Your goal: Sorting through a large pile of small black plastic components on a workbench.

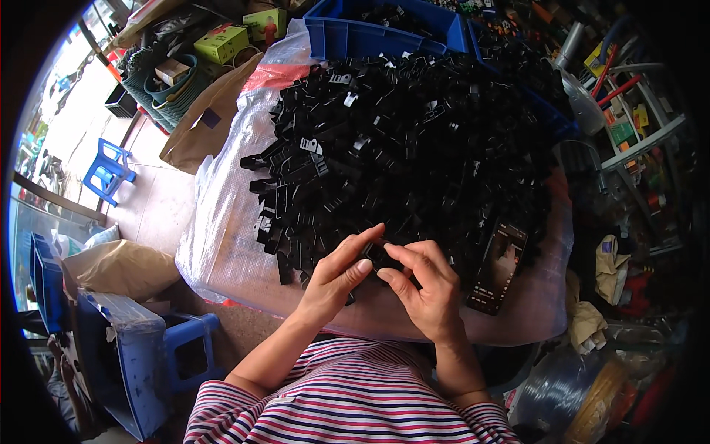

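Note:
In front of me, my left hand (339,275) and my right hand (427,285) meet at the near edge of a large heap of black plastic parts (414,148). A small black plastic part (379,256) is pinched between them, partly covered by the fingers. My left fingers reach forward along it with the thumb on the near side. From the right, my thumb and forefinger grip its other side. The heap lies on a white woven plastic sheet (222,222). Beside my right hand lies a phone (499,268) with its screen lit.
Blue bins (384,38) stand behind the heap. At the left are a small blue stool (111,172), stacked green baskets (166,92), a brown sack (122,270) and a larger blue stool (188,348). A metal rack (643,140) and a clear-wrapped coil (555,392) stand at the right.

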